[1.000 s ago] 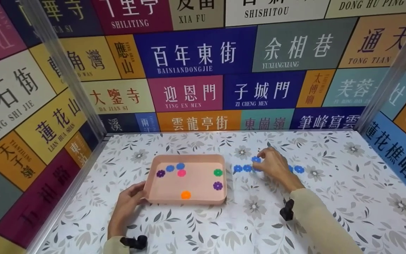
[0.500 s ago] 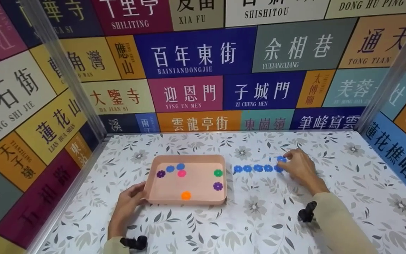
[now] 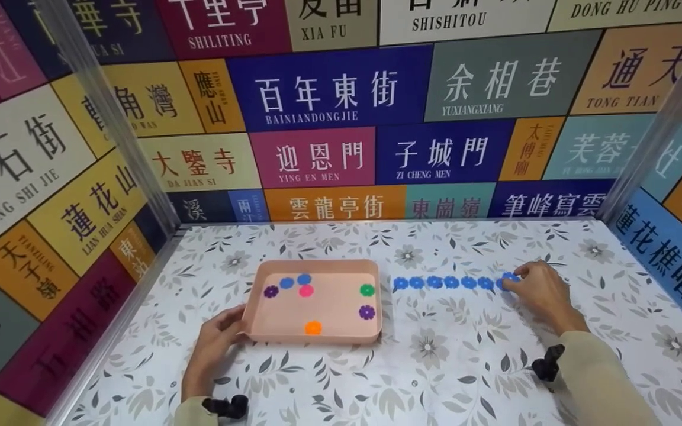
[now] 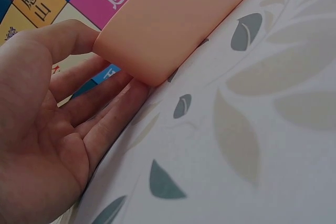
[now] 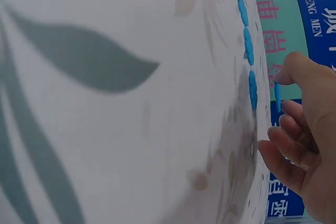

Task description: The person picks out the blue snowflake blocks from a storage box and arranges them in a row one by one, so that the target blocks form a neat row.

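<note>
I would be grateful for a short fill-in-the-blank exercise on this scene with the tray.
1. The left hand holds the tray; in the head view, the row of flower-shaped pieces lies to the ____ of it.
2. The right hand pinches a flower piece whose colour is ____.
3. In the tray, the nearest piece to the person is ____.
4. The number of purple pieces in the tray is ____.

Missing words: right; blue; orange; two.

A scalloped blue disc [image 3: 510, 277], pinched by the right hand [image 3: 547, 296], is at the right end of a row [image 3: 452, 282] of matching ones, perhaps touching it; the shallow pink tray [image 3: 341, 310], held by the left hand [image 3: 214, 340], lies flat.
</note>
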Available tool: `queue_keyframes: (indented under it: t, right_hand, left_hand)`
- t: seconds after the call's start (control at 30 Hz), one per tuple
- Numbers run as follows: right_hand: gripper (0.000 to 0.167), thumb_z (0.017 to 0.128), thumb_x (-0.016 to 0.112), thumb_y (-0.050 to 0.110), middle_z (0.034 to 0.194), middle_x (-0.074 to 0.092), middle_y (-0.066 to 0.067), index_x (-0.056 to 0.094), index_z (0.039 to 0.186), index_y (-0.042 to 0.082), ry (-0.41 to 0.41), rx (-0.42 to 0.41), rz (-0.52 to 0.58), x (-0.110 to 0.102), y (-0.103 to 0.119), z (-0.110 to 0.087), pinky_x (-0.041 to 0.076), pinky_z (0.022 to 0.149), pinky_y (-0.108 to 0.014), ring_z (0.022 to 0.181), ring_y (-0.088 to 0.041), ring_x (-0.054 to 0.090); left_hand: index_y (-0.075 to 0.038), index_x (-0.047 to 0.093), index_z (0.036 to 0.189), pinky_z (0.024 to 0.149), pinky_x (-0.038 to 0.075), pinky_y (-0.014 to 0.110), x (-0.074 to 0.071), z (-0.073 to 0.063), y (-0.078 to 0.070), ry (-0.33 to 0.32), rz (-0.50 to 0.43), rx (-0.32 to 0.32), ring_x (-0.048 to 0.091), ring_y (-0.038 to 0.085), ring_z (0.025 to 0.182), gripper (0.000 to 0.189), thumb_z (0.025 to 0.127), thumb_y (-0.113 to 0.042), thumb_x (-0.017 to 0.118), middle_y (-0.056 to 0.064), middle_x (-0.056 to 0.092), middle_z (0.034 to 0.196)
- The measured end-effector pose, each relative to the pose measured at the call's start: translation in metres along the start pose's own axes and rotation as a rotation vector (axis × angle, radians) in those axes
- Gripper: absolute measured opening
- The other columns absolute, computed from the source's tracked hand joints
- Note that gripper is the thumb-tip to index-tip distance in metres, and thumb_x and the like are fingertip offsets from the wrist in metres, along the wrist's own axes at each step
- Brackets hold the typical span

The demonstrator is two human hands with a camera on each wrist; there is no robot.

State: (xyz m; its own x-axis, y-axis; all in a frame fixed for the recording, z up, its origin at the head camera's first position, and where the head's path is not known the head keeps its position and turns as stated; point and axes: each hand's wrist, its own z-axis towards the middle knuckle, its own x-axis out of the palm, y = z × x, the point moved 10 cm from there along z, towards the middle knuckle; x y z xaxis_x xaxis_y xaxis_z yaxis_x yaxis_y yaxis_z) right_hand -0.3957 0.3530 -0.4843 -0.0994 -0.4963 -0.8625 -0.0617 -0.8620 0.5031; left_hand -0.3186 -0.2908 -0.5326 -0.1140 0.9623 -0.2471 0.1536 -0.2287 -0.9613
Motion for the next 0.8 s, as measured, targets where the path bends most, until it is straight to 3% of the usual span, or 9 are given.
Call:
queue_keyframes:
  t: [0.27,0.47,0.8]
  right_hand:
    - [0.05,0.085,0.068,0.036,0.116,0.064,-0.029,0.066,0.113,-0.006,-0.013,-0.004,-0.027,-0.007,-0.019,-0.006,0.052,0.077,-0.051,0.097,-0.041,0.064]
    - [0.05,0.085,0.068,0.034,0.114,0.067,-0.028,0.066,0.114,-0.007,-0.004,0.003,-0.037,-0.006,-0.023,-0.005,0.052,0.08,-0.056,0.1,-0.044,0.064]
    - [0.055,0.088,0.068,0.037,0.119,0.065,-0.031,0.064,0.119,-0.008,0.035,0.006,0.002,-0.002,-0.027,-0.008,0.051,0.088,-0.059,0.106,-0.047,0.062]
  left_hand:
    - [-0.004,0.055,0.142,0.091,0.06,0.033,-0.001,-0.001,-0.001,-0.016,0.022,0.024,0.063,0.031,0.122,0.045,0.098,-0.014,0.06,0.02,0.059,0.141]
    - [-0.007,0.055,0.142,0.094,0.059,0.034,0.0,-0.001,0.001,-0.016,0.047,-0.003,0.061,0.03,0.124,0.045,0.098,-0.017,0.059,0.017,0.058,0.143]
    - [-0.005,0.054,0.143,0.095,0.059,0.035,-0.001,-0.002,-0.001,-0.011,0.054,0.011,0.061,0.029,0.123,0.045,0.099,-0.015,0.057,0.018,0.058,0.142]
